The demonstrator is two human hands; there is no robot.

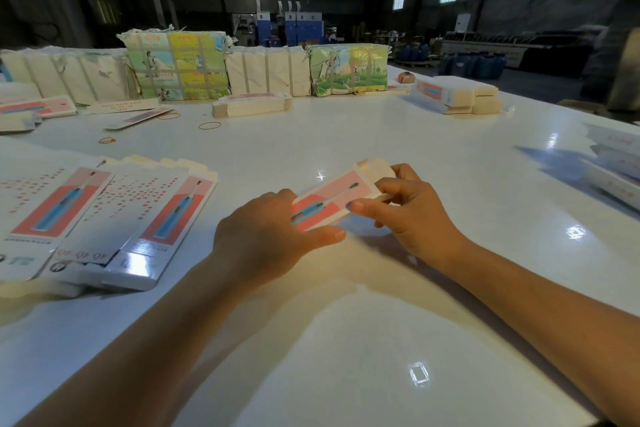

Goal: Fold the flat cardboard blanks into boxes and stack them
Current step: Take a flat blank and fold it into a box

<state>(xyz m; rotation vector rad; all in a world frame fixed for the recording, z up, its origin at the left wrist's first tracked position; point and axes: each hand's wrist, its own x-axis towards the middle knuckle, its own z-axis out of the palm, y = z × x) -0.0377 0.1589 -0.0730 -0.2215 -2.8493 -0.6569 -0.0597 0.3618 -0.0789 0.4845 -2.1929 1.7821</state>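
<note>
The toothbrush box [332, 199] sits half-formed just above the tabletop [346, 340], left hand [266, 236] gripping its near end, right hand [405, 211] pinching the far flap. Next, I judge, comes tucking that flap (squarely). Left, flat blanks [114, 215] wait; their print is illegible. Farther back, a finished stack [457, 97].

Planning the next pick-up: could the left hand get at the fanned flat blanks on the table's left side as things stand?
Probably not right away: the left hand grips the box, which the right hand also holds. Once it lets go, bare table lies between it and the flat blanks, with nothing in the way.
</note>
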